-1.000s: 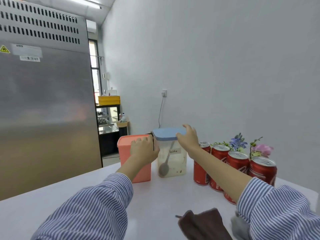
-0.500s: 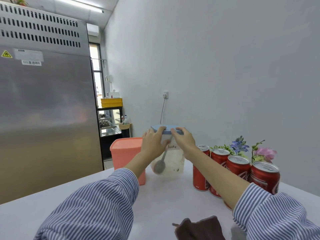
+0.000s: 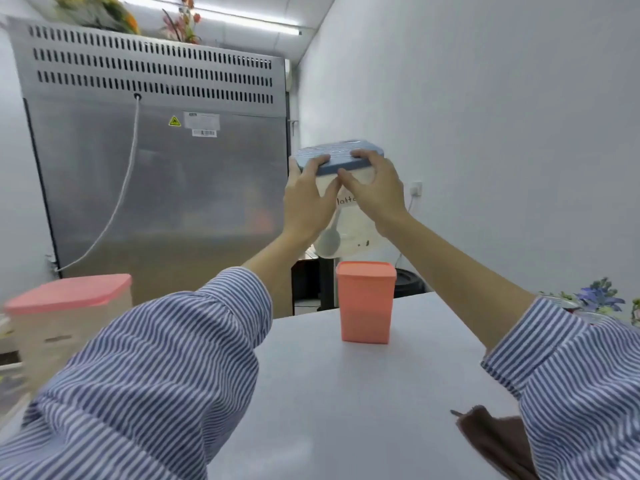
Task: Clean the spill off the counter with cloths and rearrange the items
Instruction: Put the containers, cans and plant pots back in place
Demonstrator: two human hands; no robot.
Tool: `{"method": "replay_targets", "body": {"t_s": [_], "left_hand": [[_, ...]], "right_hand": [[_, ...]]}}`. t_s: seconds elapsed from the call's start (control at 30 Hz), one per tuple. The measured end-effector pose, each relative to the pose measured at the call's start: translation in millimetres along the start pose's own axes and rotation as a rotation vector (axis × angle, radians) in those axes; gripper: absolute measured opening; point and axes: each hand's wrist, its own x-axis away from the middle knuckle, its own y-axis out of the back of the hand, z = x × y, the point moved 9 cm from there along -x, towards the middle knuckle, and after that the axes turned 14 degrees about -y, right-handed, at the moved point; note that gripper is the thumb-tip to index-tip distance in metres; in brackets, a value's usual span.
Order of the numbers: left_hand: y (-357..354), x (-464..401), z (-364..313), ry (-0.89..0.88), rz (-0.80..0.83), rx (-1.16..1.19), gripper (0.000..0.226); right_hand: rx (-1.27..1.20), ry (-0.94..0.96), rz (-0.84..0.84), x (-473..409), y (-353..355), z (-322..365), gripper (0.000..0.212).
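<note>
Both hands, your left hand [image 3: 308,202] and right hand [image 3: 375,192], now clamp the blue-lidded jar [image 3: 341,161], lifted off the surface [image 3: 346,393] above the orange container [image 3: 365,301]; rearranging is probably starting.

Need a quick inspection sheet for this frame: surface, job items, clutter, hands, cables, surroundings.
Surface: white counter, no spill visible in the part shown.
Job's things: clear container with blue lid held up in the air, tilted, spoon inside; orange container upright on the counter; brown cloth at the near right edge.
Clutter: pink-lidded container at far left, blurred; flowers at right.
Hands: left hand and right hand both grip the blue-lidded container near its lid.
Cables: grey cable hanging down the steel refrigerator; cord below a wall socket.
Surroundings: plain white wall, ceiling light.
</note>
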Motion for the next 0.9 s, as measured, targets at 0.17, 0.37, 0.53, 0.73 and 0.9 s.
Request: {"method": "replay_targets", "body": {"t_s": [0.17,0.37,0.53,0.73,0.9], "left_hand": [[97,44,61,0.096,0.117,-0.257,0.041],[179,115,123,0.187,0.207,-0.345,0.039],[201,149,161,0.246,0.334,-0.334,0.037],[186,172,179,0.231,0.695,-0.571,0.032],[189,169,182,0.152,0.770,-0.698,0.024]], "right_hand": [[-0.065,-0.023,0.192,56,-113,18,0.041],[-0.077,-0.122,0.359,128,-220,5,0.037],[-0.091,-0.225,0.414,166,-263,-17,0.037],[-0.101,-0.287,0.373,188,-290,-36,0.034],[-0.121,-0.304,0.343,193,-305,-33,0.035]]}}
